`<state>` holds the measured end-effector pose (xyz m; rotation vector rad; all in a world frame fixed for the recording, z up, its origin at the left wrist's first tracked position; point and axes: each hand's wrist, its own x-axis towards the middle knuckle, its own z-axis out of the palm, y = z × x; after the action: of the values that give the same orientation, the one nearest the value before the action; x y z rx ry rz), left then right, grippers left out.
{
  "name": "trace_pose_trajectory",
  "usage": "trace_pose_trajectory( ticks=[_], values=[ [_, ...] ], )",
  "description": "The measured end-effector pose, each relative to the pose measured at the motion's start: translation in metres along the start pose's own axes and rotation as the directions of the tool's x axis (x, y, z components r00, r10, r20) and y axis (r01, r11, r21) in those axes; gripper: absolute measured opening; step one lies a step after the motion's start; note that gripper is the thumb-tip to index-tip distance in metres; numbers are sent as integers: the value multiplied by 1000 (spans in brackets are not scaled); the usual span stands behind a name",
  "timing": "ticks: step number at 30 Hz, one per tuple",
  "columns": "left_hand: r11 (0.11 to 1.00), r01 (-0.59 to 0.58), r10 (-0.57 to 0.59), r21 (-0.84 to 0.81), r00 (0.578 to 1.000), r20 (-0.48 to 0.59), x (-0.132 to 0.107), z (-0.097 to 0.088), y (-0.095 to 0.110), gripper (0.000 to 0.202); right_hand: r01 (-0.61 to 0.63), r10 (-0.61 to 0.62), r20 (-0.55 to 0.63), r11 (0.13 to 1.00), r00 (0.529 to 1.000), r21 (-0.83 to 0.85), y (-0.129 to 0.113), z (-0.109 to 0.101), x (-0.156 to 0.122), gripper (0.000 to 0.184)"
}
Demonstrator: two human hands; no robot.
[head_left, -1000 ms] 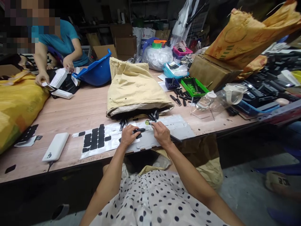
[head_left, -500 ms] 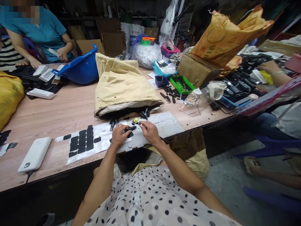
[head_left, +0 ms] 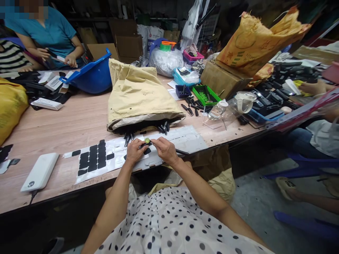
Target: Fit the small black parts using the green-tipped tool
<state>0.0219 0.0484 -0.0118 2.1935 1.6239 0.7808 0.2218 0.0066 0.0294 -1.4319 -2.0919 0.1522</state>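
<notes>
On our table [head_left: 87, 121] (wood-look top) we've got, roughly L to R: wht block [head_left: 39, 173], sheet [head_left: 119, 159] w/ blk patches, tan sack [head_left: 141, 93] behind, gry board [head_left: 182, 139] nr front edge, grn tray [head_left: 212, 103].

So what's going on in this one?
The person's left hand holds a small black part, mostly hidden, over the bench. The right hand is close beside a round yellow-green piece. A white sheet with black pads lies to the left; a beige sack lies beyond, black pieces at its mouth.

Blue basin [head_left: 95, 78] left — cardboard box [head_left: 224, 79] right
</notes>
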Motion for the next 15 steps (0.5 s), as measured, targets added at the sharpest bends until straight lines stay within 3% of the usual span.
trace_pose_trajectory(
  ticks=[3,9,15],
  values=[
    [1000,-7,7,-9,1000,-1,0,0,0,18,-23,24,36,1000,999,-19,4,1,-1,31],
    [1000,0,0,-14,1000,3,0,0,0,21,-70,71,-25,997,997,30,5,-6,1,32],
    [1000,16,-16,-10,1000,21,1,-2,-1,21,-119,120,26,993,992,-18,13,-5,-1,32]
  ],
)
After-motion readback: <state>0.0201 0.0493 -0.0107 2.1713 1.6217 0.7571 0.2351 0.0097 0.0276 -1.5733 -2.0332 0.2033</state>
